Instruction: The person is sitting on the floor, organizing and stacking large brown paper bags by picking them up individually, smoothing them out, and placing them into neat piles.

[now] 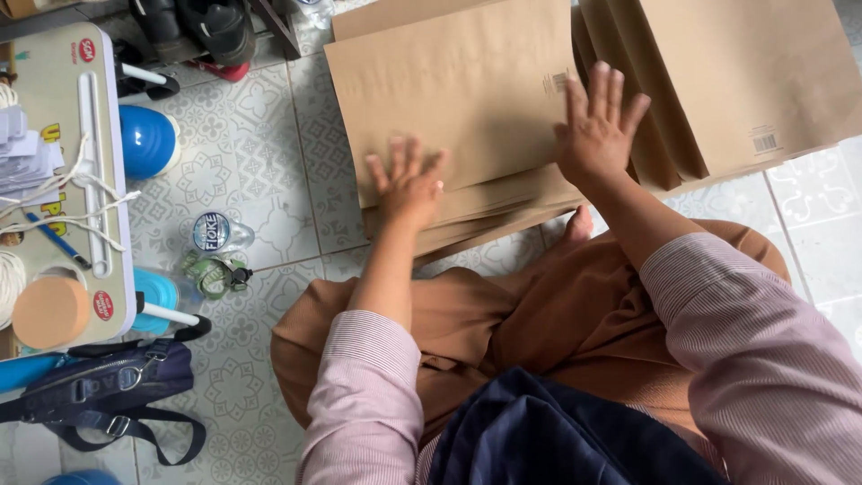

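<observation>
Patterned tile floor [242, 171], person seated cross-legged on it, tan trousers, striped pink sleeves.

Left hand [409, 184]: palm down, fingers spread, flat on the near edge of the front stack of brown paper bags [449, 81]. Not gripping, just pressing. Forearm runs straight up from the lap.

Right hand [597, 126]: also open, fingers splayed and pointing away from the body, flat on the right edge of the same stack, touching the neighbouring pile. Nothing clasped in either hand.

Front stack lies on the floor just beyond the knees, top bag plain kraft brown with a small dark barcode patch near its right edge. Lower bags fan out at the near edge under the left hand.

Second stack of brown bags [745, 81] at the far right of the floor, overlapping like shingles, barcode patch [764, 142] near its lower right corner.

Left side: low white folding table [67, 126] with red round stickers, white cord [63, 184], blue pen [56, 238], tan round roll [50, 311]. Beside it on the floor: blue helmet [148, 141], clear bottle with round blue-white label [215, 233], dark strap bag [103, 382]. Black shoes [193, 27] at the far edge.
</observation>
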